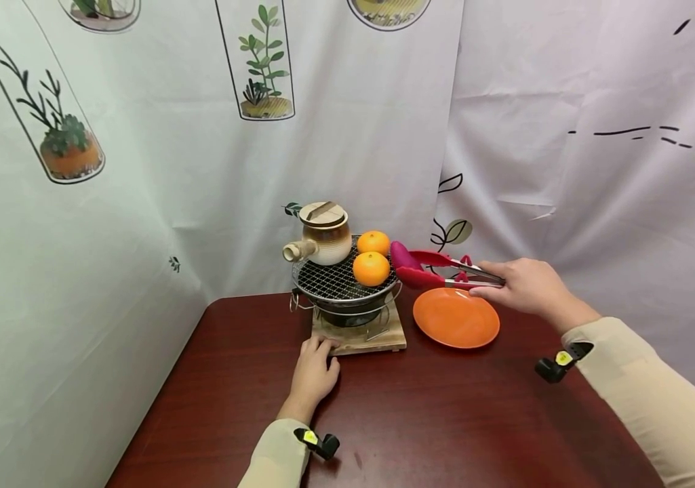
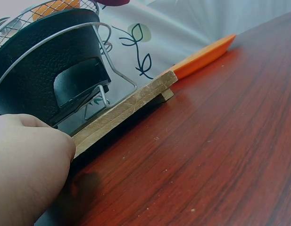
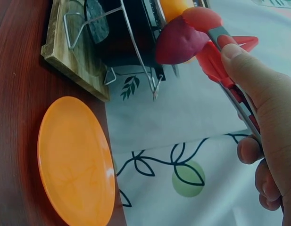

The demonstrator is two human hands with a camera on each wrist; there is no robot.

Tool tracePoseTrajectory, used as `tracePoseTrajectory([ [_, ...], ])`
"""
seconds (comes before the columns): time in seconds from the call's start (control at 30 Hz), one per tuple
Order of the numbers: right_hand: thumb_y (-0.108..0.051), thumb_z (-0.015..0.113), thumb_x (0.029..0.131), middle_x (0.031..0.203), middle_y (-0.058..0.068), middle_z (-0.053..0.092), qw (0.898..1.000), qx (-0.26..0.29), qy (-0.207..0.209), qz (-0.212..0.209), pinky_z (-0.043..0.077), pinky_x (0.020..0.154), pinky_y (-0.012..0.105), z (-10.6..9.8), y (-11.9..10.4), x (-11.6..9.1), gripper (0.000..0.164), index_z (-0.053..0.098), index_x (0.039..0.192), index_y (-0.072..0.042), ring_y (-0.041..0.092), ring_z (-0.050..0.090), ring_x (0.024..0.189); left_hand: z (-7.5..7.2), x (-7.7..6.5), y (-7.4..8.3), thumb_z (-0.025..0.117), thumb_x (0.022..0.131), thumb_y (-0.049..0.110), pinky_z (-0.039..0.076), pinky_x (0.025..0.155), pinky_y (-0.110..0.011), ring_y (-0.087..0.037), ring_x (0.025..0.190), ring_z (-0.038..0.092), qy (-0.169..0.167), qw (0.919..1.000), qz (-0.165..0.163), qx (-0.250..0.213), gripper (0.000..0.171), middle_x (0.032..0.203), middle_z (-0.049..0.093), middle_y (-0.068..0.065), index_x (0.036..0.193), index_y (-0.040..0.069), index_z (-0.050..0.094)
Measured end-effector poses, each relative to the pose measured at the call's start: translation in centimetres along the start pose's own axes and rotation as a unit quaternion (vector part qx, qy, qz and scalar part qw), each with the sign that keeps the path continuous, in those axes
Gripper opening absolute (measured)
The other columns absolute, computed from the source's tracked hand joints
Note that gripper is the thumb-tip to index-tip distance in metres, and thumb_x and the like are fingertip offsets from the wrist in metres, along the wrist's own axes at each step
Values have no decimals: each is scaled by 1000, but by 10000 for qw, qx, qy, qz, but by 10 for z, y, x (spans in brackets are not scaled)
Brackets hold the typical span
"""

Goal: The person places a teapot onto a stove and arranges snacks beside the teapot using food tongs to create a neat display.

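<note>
My right hand grips the metal handles of red-tipped tongs. A purple-red sweet potato is held between the tong tips, raised at the right rim of a round grill. In the right wrist view the sweet potato hangs beside that rim, one end pointing downward. My left hand holds the front left corner of the wooden board under the grill; its fingertips are partly hidden in the left wrist view. Two oranges sit on the wire mesh, beside a lidded clay pot.
An orange plate lies on the dark red table, right of the board. The black grill body stands in a wire frame. A printed white curtain hangs close behind and along the left side.
</note>
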State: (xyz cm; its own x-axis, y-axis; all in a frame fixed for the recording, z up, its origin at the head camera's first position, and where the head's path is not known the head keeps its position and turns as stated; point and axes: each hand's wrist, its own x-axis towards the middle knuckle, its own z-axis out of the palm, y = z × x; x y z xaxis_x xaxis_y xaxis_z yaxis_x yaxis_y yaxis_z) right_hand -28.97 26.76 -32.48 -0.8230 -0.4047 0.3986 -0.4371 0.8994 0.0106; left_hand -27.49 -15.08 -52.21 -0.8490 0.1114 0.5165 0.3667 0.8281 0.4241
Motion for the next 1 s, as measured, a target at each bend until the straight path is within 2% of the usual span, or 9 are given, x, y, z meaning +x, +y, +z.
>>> tracePoseTrajectory([
  [0.33, -63, 69, 85, 103, 14, 75, 10000, -39, 23, -40, 54, 70, 55, -2, -7, 2, 67, 69, 131, -15, 34, 69, 87, 1, -1, -2, 66, 85, 8, 48, 93, -49, -35, 114, 53, 128, 9998, 131, 43, 24, 113, 59, -8, 107, 12, 72],
  [0.57, -64, 69, 85, 102, 11, 75, 9999, -67, 44, -80, 54, 69, 53, -3, -9, 3, 65, 70, 130, -17, 31, 69, 85, 0, -1, -2, 65, 86, 8, 48, 95, -49, -35, 116, 52, -30, 10000, 22, -6, 25, 115, 58, -8, 109, 12, 72],
  [1.0, -62, 70, 85, 101, 10, 76, 9996, -47, 150, -246, 54, 69, 53, -3, -13, 8, 63, 70, 129, -16, 32, 69, 83, 0, 0, 0, 65, 86, 8, 48, 94, -49, -35, 116, 52, 6, 10000, 52, 10, 23, 114, 58, -8, 108, 12, 72],
])
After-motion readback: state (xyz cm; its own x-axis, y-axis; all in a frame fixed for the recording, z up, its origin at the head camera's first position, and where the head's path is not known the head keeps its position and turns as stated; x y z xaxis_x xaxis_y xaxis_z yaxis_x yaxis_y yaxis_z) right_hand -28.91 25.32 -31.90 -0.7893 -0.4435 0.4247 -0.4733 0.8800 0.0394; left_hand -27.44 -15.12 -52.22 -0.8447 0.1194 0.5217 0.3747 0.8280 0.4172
